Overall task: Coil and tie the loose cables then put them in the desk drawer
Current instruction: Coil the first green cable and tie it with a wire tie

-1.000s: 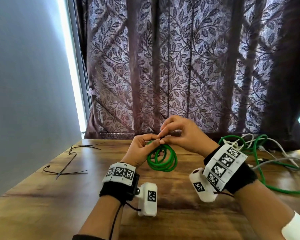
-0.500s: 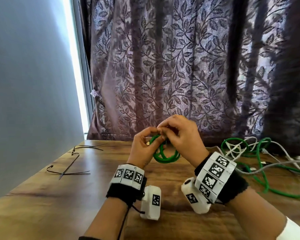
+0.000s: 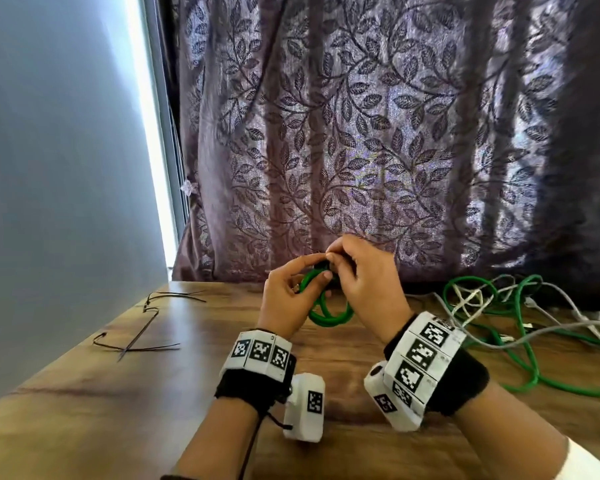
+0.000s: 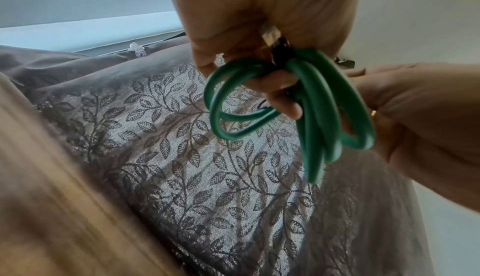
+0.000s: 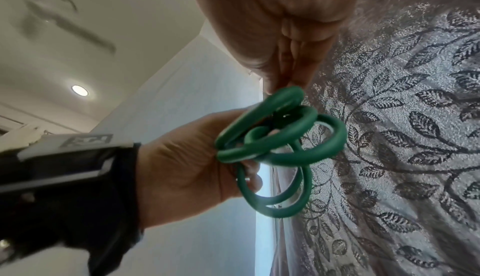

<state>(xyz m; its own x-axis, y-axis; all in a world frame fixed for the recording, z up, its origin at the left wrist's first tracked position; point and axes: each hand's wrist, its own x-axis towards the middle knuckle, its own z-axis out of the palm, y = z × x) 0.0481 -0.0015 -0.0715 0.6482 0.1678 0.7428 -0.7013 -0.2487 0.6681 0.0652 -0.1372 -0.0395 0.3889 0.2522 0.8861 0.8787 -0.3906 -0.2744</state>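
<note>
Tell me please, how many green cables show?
2: a coil held by left hand and right hand; a loose one on the desk's right, among white cables, maybe hiding more.

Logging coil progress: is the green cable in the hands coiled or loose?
Coiled: the green cable hangs in several stacked loops, held by left hand and right hand. Whether it is tied, cannot tell.

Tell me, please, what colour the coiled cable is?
Green; the coiled cable shows best in the right wrist view.
</note>
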